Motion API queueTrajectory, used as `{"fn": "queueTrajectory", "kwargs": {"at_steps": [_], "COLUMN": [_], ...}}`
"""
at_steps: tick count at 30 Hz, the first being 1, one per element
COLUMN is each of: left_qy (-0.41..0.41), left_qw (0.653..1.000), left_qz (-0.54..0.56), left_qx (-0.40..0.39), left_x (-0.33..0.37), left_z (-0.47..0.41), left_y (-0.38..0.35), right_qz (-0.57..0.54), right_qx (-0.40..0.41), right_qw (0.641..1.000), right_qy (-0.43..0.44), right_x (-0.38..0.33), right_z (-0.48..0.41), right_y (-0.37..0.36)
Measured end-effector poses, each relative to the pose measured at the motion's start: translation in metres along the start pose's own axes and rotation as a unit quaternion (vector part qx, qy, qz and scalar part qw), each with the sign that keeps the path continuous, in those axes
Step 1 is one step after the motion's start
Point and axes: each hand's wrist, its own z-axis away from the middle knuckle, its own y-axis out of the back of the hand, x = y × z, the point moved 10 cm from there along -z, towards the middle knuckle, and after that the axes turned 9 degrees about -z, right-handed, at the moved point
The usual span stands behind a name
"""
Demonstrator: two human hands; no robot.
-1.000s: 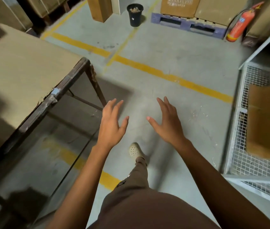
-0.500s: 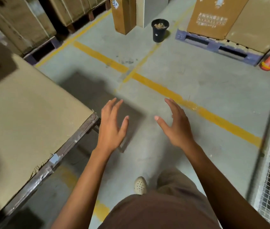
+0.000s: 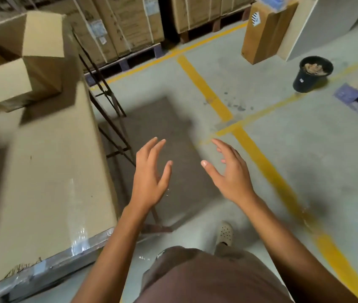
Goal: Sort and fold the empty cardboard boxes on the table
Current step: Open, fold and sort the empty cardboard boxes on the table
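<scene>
An open brown cardboard box point(image 3: 40, 60) with raised flaps stands at the far left end of the cardboard-covered table point(image 3: 49, 171). A second box flap point(image 3: 1, 84) overlaps it at the left edge. My left hand point(image 3: 151, 176) hovers over the floor just right of the table's edge, fingers spread, holding nothing. My right hand point(image 3: 230, 171) is beside it, also open and empty. Both hands are well short of the boxes.
Strapped cartons on pallets point(image 3: 125, 27) line the back. A tall narrow carton point(image 3: 265, 31) and a black bucket point(image 3: 311, 73) stand on the floor at right, near a blue pallet point(image 3: 357, 103). Yellow floor lines point(image 3: 259, 158) cross the concrete. My foot point(image 3: 225, 234) is below.
The view has swung left, bringing the table top and the open boxes into sight; the wire cage and extinguisher have left the frame. Both hands stay open in front of me.
</scene>
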Motion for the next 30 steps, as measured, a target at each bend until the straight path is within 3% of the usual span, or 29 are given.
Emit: {"fn": "queueTrajectory", "kwargs": {"at_steps": [8,20,30], "left_qy": [0.111,0.239,0.276], "left_qw": [0.984,0.924,0.877], "left_qz": [-0.043,-0.144,-0.199], "left_qx": [0.13,0.261,0.338], "left_x": [-0.03,-0.188,-0.296], "left_z": [-0.066,-0.17,-0.261], "left_y": [0.05,0.142,0.248], "right_qz": [-0.064,-0.126,-0.125], "right_qx": [-0.091,-0.27,-0.303], "right_qw": [0.991,0.94,0.911], "right_qy": [0.078,0.164,0.252], "right_x": [-0.033,-0.119,-0.216], "right_z": [-0.146,-0.314,-0.449], "right_y": [-0.043,-0.248,-0.368]}}
